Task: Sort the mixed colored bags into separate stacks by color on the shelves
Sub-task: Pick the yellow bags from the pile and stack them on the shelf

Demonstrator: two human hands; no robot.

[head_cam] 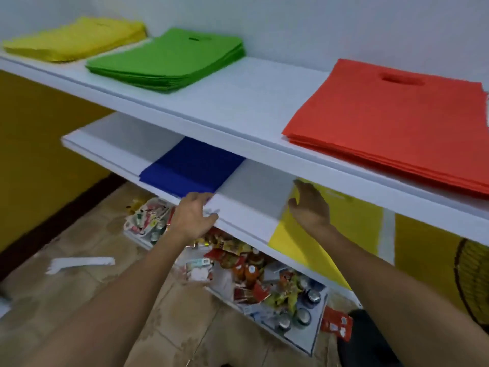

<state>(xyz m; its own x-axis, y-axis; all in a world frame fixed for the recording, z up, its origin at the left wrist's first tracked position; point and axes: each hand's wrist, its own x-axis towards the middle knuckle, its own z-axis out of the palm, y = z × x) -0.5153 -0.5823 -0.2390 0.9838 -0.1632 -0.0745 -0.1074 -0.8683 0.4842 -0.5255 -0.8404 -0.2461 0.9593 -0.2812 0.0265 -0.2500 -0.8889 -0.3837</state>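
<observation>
The right grip (309,205) lies released on the limp, light yellow bag (291,242), best pinched at its overhanging near edge; the left grip (194,215) is released too.

The upper shelf (251,102) hides the back part of the blue bags (193,165) and of the yellow bag (296,242). The right edge cuts the red stack (383,123). On the left hand (191,217) the fingertips (211,215) are blurred; the packets (238,258) below are too blurred to read.
</observation>
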